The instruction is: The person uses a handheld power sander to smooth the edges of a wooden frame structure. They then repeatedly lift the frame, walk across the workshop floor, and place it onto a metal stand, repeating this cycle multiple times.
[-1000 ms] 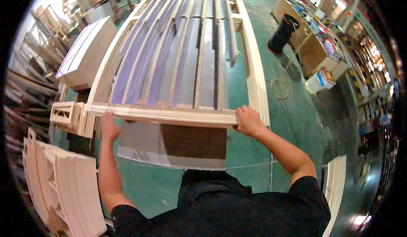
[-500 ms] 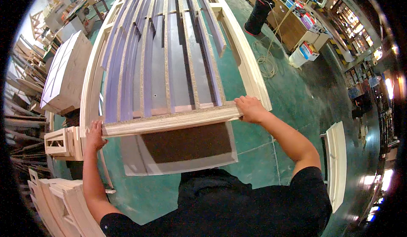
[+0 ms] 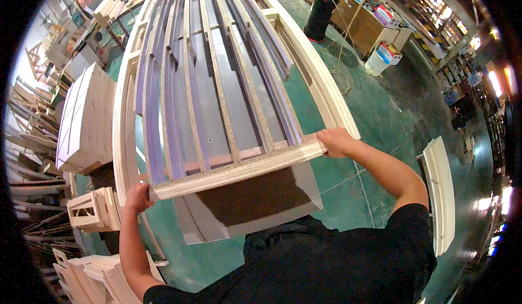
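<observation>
A long wooden frame [image 3: 336, 105] stretches away from me, with pale outer rails and several lengthwise slats [image 3: 251, 95] of particle board with purple faces inside it. Its near end is a thick crosswise end board [image 3: 239, 172]. My left hand [image 3: 139, 197] is closed around the left end of this board, at the corner with the side rail. At the opposite corner, my right hand [image 3: 338, 142] grips the board's right end, fingers over the top edge. Under the near end shows a grey panel [image 3: 304, 192] with a dark brown area.
On the left stand a large pale block-like stack [image 3: 89, 120] and small wooden frames [image 3: 93, 210]. More wooden parts [image 3: 100, 277] lie at lower left. A curved pale panel [image 3: 439, 195] is at right. Beyond are a black bin [image 3: 321, 16], a coiled hose [image 3: 341, 78], a white bucket [image 3: 377, 64] and a workbench [image 3: 353, 24].
The view has turned slightly, so the frame's near end appears lower and further right. My left hand's fingers, earlier laid over the corner, are now wrapped round it. My right hand keeps its hold.
</observation>
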Motion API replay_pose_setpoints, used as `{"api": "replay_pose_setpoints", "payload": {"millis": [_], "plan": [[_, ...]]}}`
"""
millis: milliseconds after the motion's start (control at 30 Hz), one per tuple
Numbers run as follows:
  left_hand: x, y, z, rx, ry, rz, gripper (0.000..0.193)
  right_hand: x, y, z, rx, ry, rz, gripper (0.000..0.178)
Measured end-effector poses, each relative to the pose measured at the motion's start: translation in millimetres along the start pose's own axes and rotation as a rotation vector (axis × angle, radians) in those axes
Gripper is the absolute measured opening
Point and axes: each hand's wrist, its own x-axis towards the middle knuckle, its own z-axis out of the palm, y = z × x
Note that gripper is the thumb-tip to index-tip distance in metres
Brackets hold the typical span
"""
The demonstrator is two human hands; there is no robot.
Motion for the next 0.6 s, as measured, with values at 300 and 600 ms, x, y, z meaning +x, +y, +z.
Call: {"api": "replay_pose_setpoints", "payload": {"millis": [300,600], "plan": [[-44.4,113.7,-71.6,0.224,-0.006,0.232,0.046,-39.0,23.8,-24.9,0.017,0.000,0.084,0.045],[-55.2,120.4,-35.3,0.284,-0.022,0.189,0.055,-62.0,44.4,10.6,0.016,0.078,0.119,0.050]]}}
